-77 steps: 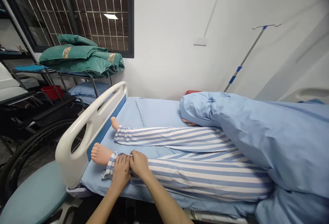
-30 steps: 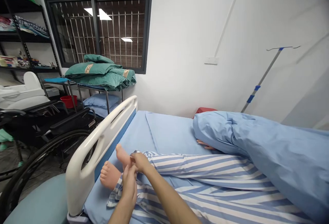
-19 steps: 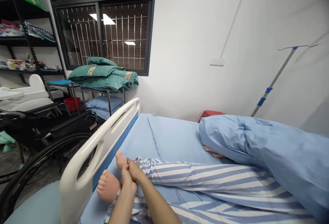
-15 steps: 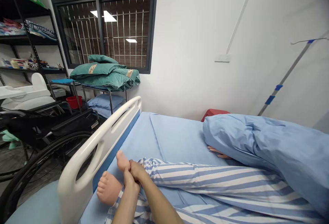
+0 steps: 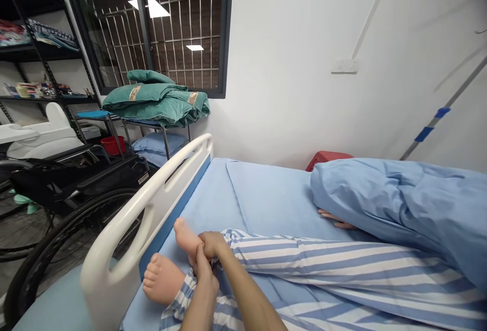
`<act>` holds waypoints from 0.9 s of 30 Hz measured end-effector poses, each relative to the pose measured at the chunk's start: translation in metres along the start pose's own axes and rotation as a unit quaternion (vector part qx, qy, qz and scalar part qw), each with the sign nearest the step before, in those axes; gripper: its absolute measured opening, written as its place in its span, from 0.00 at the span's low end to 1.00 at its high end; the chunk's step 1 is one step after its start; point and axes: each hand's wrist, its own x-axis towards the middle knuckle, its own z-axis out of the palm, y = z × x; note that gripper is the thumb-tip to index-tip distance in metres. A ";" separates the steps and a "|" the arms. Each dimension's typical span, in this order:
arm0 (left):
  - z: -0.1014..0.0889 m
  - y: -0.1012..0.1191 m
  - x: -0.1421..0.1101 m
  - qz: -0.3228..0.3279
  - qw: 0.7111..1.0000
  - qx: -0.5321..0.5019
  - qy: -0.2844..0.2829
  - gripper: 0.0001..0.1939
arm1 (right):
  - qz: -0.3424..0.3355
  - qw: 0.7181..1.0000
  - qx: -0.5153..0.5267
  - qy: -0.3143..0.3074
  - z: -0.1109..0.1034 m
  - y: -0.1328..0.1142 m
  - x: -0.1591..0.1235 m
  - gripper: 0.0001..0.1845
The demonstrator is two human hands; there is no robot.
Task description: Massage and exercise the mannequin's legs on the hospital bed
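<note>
A manikin lies on the bed in blue-and-white striped trousers (image 5: 323,265), with its two bare feet near the white footboard (image 5: 125,229). My right hand (image 5: 212,244) is closed on the cuff of the far trouser leg, right beside the far foot (image 5: 185,237). My left hand (image 5: 203,275) sits just below it with fingers curled at the same cuff; what it holds is hidden. The near foot (image 5: 160,280) lies bare to the left of my hands. A light blue quilt (image 5: 399,204) covers the manikin's upper body, and one manikin hand (image 5: 335,218) shows under its edge.
A black wheelchair (image 5: 64,199) stands left of the bed, beside a light blue seat (image 5: 49,305). Folded green blankets (image 5: 155,99) lie on a metal trolley under the barred window. Shelves line the left wall. A red stool (image 5: 327,157) and an IV pole (image 5: 433,123) stand behind the bed.
My hands have moved from the near trouser leg's cuff to the far leg's cuff by the far foot. The view has swung to the right and risen a little.
</note>
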 end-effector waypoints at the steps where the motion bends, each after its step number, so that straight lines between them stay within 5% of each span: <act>1: -0.009 0.003 -0.003 0.013 0.999 0.027 0.016 0.16 | 0.003 1.000 -0.004 0.028 0.002 -0.002 -0.006 0.15; 6: -0.024 0.025 -0.016 0.096 0.956 0.180 0.212 0.17 | 0.015 0.992 -0.024 0.125 0.013 -0.016 -0.030 0.16; 11: -0.023 0.055 -0.024 0.122 0.821 0.252 0.497 0.16 | -0.006 0.983 0.026 0.180 0.023 -0.016 -0.041 0.19; 19: -0.023 0.065 -0.027 0.140 0.797 0.263 0.525 0.15 | 0.014 0.993 0.073 0.088 0.005 -0.015 -0.041 0.18; 27: -0.027 0.053 -0.015 0.129 0.790 0.250 0.544 0.15 | 0.035 0.998 0.030 -0.047 -0.008 -0.004 -0.003 0.23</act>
